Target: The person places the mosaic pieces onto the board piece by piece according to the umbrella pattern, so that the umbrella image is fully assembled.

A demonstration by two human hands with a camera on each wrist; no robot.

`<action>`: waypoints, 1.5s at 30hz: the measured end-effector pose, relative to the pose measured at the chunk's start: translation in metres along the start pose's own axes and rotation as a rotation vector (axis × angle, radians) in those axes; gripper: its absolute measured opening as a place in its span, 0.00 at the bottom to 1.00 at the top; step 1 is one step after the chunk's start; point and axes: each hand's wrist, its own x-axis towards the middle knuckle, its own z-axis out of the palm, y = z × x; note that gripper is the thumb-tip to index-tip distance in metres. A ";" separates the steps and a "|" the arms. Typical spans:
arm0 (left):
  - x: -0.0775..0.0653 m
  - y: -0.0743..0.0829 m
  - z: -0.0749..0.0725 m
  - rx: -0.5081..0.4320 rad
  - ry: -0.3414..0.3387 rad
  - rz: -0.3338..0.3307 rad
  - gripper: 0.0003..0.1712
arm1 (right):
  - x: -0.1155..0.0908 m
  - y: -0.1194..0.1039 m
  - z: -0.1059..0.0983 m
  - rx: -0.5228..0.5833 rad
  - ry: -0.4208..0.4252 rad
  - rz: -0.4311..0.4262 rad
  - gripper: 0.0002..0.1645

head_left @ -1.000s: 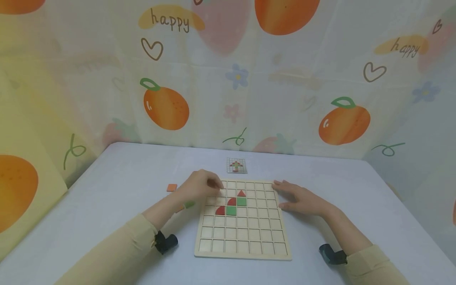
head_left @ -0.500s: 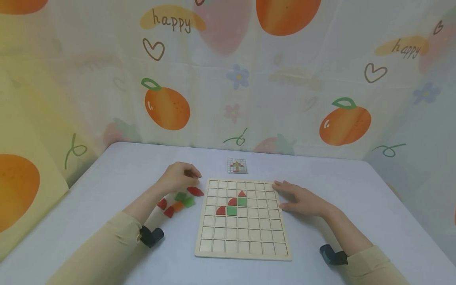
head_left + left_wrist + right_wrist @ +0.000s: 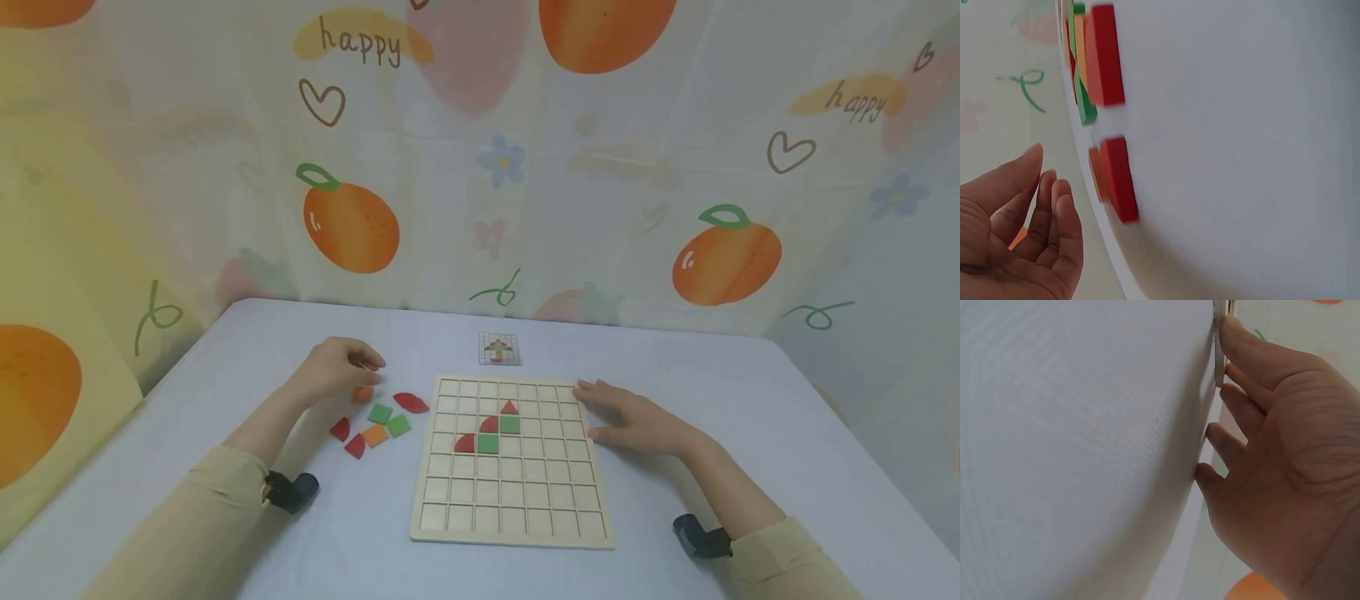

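Note:
My left hand [image 3: 336, 367] hovers left of the board, over an orange square tile [image 3: 363, 394]. Its fingers are loosely bent with thumb and fingertips apart, and nothing shows between them in the left wrist view. Spread fingers of my right hand [image 3: 637, 421] touch the right edge of the wooden grid board [image 3: 510, 493]. On the board lie a red triangle [image 3: 509, 407], two red quarter-round tiles [image 3: 466, 443] and two green square tiles [image 3: 487, 443]. Beside it are a red leaf-shaped tile [image 3: 411, 402], green squares [image 3: 380, 413], another orange square [image 3: 376, 435] and red quarter-rounds [image 3: 356, 447].
Behind the board lies a small card [image 3: 498, 348] printed with a grid and a coloured figure. All of it stands on a white table [image 3: 675, 358], with a fruit-printed cloth [image 3: 525, 208] hanging behind. A black wrist camera [image 3: 292, 492] sits at the left cuff.
From over the board's upper left, my left hand has moved left, past the red leaf-shaped tile, to the orange square. The loose tiles are uncovered. My right hand stays still.

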 end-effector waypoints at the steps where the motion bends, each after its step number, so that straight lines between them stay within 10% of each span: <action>1: 0.000 -0.003 -0.002 0.000 -0.005 -0.005 0.14 | 0.000 0.000 0.000 -0.001 0.000 -0.001 0.43; 18: -0.005 -0.023 -0.012 -0.018 -0.128 -0.043 0.25 | 0.000 0.000 -0.001 -0.002 -0.001 -0.009 0.42; 45: -0.004 -0.025 -0.006 0.067 -0.122 -0.086 0.16 | 0.001 0.002 0.001 -0.006 -0.004 0.013 0.43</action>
